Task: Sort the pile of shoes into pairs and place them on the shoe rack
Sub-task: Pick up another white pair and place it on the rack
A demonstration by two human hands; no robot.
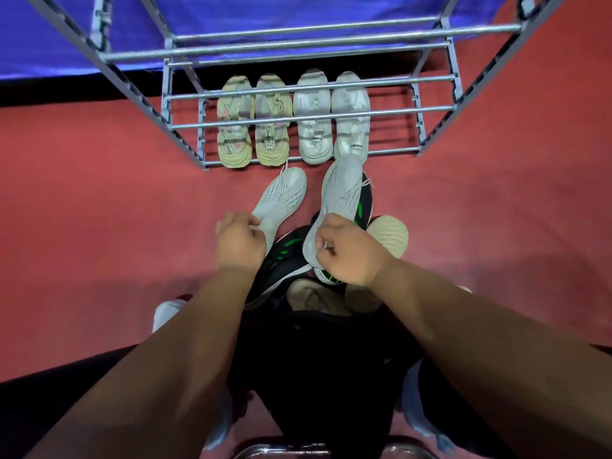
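My left hand [239,241] grips the heel of a grey knit sneaker [281,200], toe pointing at the rack. My right hand [347,251] holds the heel of its matching grey knit sneaker [341,200], lifted over the pile. Below my hands lie black shoes with green marks [286,256] and a cream shoe [389,235]. On the bottom tier of the metal shoe rack [298,122] stand a yellowish pair [253,127] on the left and a white pair [332,120] on the right.
The rack's upper bars [308,44] cross the view above the shoes. A blue sheet [66,38] hangs behind the rack. Red floor [99,210] spreads to both sides. A metal stool edge [318,450] shows at the bottom, between my legs.
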